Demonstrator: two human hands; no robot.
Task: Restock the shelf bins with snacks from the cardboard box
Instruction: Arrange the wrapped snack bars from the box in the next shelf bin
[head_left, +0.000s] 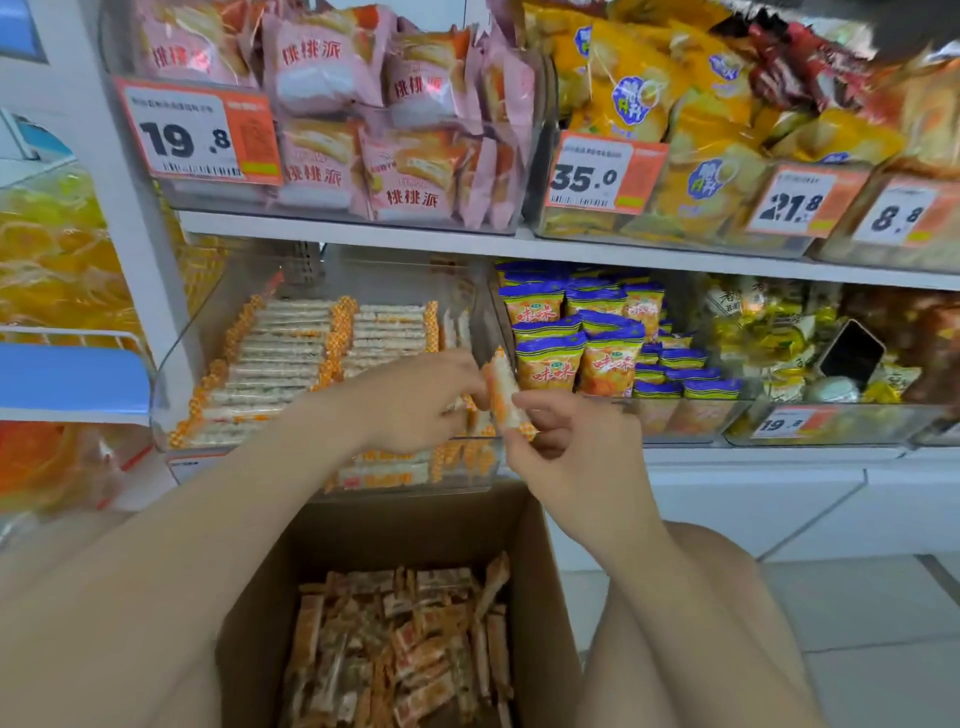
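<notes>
Snack bar (503, 397): you have it pinched in your right hand (571, 457), thumb and fingers curled round its lower end. It stands nearly upright at the front right corner of the clear bin (174, 384).

Agreed, and your left hand (410, 405) meets its upper end with the fingers curled. The blur there hides whether you are pinching the bar too or only steadying it, so I cannot tell.

Holding it by one end makes sense to me. The rows (291, 358) in that bin lie flat and parallel with their checked ends lined up, so you probably want the bar free to turn before you lay it down.

Yes. The left and middle rows look full and the right side looks thinner, which is likely why you are working at that corner.

Your cardboard box (260, 587) sits open on the floor right below the bin, beside your knee, so each reach is short. The loose bars (405, 654) inside are heaped every which way, and plenty remain. I would judge you are far from finished.

Mind the blue and yellow packets (602, 358) next door. Your bar is just beside the wall between the two bins.
</notes>
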